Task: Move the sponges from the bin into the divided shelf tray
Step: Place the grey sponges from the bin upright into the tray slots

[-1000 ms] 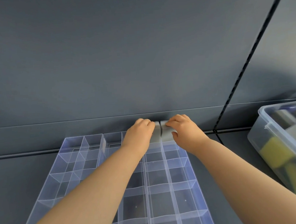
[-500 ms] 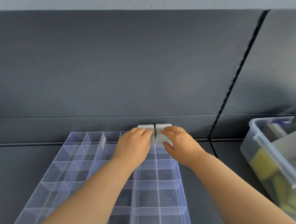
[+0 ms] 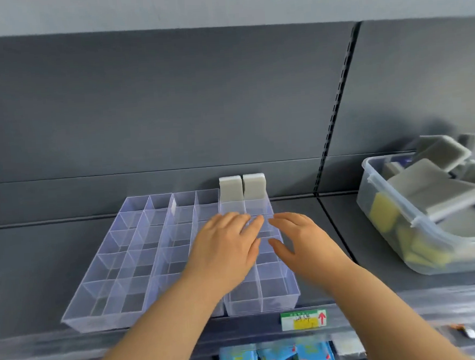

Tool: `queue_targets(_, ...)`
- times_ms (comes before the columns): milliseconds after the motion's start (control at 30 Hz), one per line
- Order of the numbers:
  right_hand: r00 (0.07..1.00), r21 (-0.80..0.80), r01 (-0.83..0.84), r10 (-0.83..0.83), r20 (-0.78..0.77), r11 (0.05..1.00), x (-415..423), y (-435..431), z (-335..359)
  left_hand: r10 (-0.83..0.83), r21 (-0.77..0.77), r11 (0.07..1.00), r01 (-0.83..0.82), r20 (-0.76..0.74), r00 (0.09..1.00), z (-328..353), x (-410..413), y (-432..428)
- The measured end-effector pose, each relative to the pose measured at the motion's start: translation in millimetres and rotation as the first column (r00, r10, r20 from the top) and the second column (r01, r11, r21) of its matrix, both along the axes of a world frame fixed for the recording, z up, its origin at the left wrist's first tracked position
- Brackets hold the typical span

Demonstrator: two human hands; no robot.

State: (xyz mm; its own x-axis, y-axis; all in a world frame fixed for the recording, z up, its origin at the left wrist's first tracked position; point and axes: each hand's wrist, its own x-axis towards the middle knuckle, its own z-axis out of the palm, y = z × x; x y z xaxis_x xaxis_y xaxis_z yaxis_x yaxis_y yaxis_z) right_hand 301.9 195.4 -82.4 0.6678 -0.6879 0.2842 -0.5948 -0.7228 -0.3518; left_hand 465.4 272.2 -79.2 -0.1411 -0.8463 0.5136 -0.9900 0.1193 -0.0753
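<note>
2 grey sponges in, upright and side by side in the back right compartments of the divided tray. Over it, left hand and right hand hover, fingers loosely spread, holding nothing. The bin (heaped, far right) holds plenty more.

You have one view, from the wide-angle camera worn on your head. It looks forward and down onto the dark grey shelf from close range, so the clear plastic divided tray fills the lower middle. It faces the dark grey back panel almost squarely. The clear rectangular plastic bin is cut by the right edge, and blue packets line the bottom edge.
</note>
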Motion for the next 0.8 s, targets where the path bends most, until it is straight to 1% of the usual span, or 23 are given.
queue_targets(167,0.987,-0.047,0.140,-0.136,0.082,0.989,-30,75,16,-0.126,-0.025,0.992,0.125,-0.060,0.990,12,-18,50)
queue_targets(300,0.969,0.002,0.240,-0.240,0.062,0.971,-64,121,8,-0.198,-0.017,0.980,0.197,-0.126,0.972,8,-43,77)
queue_targets(400,0.938,0.065,0.340,-0.343,0.042,0.938,-102,143,0,-0.256,0.013,0.965,0.263,-0.181,0.949,2,-77,84)
queue_targets(467,0.906,0.079,0.414,-0.419,0.063,0.907,-131,152,-2,-0.304,0.020,0.950,0.313,-0.185,0.935,0,-104,84)
queue_targets(633,0.817,0.101,0.559,-0.568,0.106,0.823,-209,155,-3,-0.449,-0.024,0.891,0.453,-0.191,0.873,-2,-173,61)
queue_targets(800,0.759,0.143,0.623,-0.638,0.130,0.769,-297,129,-8,-0.501,-0.027,0.862,0.506,-0.194,0.843,-2,-256,16)
